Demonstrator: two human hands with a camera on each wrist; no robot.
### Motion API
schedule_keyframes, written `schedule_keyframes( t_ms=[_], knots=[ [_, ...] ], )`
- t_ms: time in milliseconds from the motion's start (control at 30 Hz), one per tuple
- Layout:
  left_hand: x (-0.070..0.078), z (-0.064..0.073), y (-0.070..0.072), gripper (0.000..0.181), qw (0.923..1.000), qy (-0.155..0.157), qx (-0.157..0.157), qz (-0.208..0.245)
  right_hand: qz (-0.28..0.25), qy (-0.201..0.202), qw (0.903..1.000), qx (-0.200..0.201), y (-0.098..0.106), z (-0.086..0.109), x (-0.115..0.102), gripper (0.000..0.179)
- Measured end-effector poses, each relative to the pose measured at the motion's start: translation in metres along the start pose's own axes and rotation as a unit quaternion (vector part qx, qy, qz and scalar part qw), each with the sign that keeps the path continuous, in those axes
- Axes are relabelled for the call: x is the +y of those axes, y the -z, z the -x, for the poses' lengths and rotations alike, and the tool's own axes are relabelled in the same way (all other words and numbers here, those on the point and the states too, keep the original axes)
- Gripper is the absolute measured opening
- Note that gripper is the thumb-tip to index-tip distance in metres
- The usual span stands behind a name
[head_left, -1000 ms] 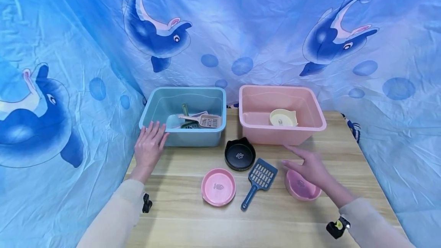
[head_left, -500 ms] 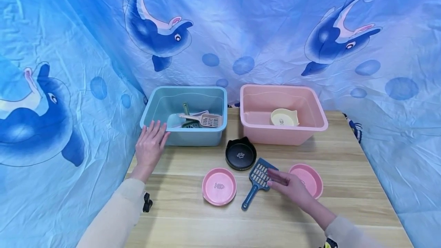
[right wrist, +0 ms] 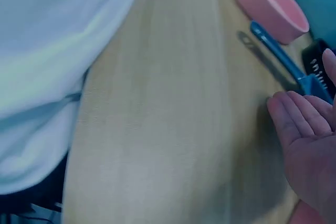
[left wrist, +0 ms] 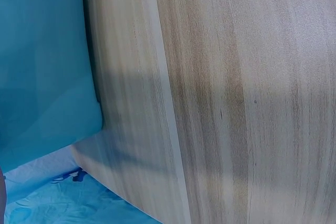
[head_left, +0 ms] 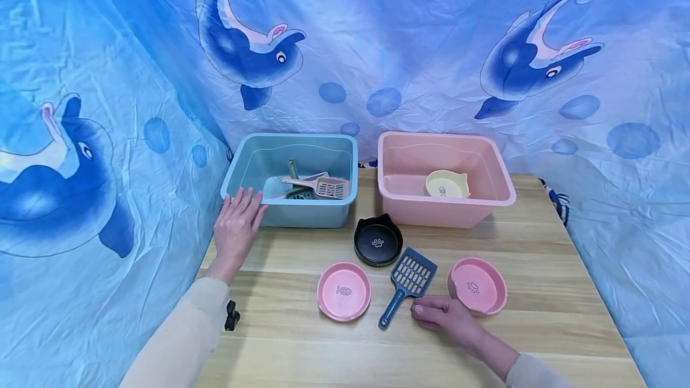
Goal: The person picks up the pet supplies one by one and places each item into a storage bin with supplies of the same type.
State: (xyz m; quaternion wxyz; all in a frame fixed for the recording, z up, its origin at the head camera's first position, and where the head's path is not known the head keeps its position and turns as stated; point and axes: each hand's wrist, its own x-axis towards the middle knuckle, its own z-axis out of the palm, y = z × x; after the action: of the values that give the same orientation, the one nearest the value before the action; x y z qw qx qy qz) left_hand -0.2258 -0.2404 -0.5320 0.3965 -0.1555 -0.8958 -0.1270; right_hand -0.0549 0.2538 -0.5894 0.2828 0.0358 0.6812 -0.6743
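R hand (head_left: 447,319), empty, fingers together, just right of blue scoop (head_left: 400,291); handle (head_left: 392,309) prob. best pinched mid-length. L hand (head_left: 235,232), fingers slightly spread, on near rim of blue tub (head_left: 307,215).

Blue curtain (head_left: 426,35), printed with dolphins (head_left: 261,64) and oval spots (head_left: 633,140), hangs behind and beside the wood-grain table (head_left: 302,355).

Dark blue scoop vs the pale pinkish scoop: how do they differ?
Colour: the dark blue scoop is deep blue; the pale pinkish scoop is light.
Place: the dark blue scoop lies on the table; the pale pinkish scoop is inside the blue bin.
Pose, head view: the dark blue scoop's handle points toward the person; the pale pinkish scoop's points left.
Shared: slotted head, slim handle.
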Motion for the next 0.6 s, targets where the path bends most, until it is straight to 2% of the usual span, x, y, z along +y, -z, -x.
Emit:
schedule_keyframes(
  t_ms=[133, 233, 433, 533, 600],
  knots=[
    [0.000, 0.000, 0.000, 0.063, 1.0000, 0.000, -0.001, 0.000, -0.068, -0.018, 0.9973, -0.021, 0.000, -0.004, 0.008, 0.053],
    [0.001, -0.001, 0.000, 0.061, 1.0000, -0.001, 0.001, 0.002, -0.125, -0.030, 0.9911, -0.033, -0.002, -0.008, 0.009, 0.052],
    [0.001, -0.001, 0.000, 0.062, 1.0000, -0.004, 0.007, 0.003, -0.254, -0.064, 0.9647, -0.026, -0.012, -0.013, 0.008, 0.035],
    [0.000, -0.001, -0.001, 0.062, 1.0000, -0.002, 0.005, 0.005, -0.286, -0.073, 0.9554, -0.019, -0.019, -0.015, 0.009, 0.029],
    [0.000, -0.001, -0.001, 0.061, 1.0000, -0.001, 0.003, 0.006, -0.291, -0.073, 0.9537, -0.015, -0.023, -0.016, 0.009, 0.026]
  ],
)
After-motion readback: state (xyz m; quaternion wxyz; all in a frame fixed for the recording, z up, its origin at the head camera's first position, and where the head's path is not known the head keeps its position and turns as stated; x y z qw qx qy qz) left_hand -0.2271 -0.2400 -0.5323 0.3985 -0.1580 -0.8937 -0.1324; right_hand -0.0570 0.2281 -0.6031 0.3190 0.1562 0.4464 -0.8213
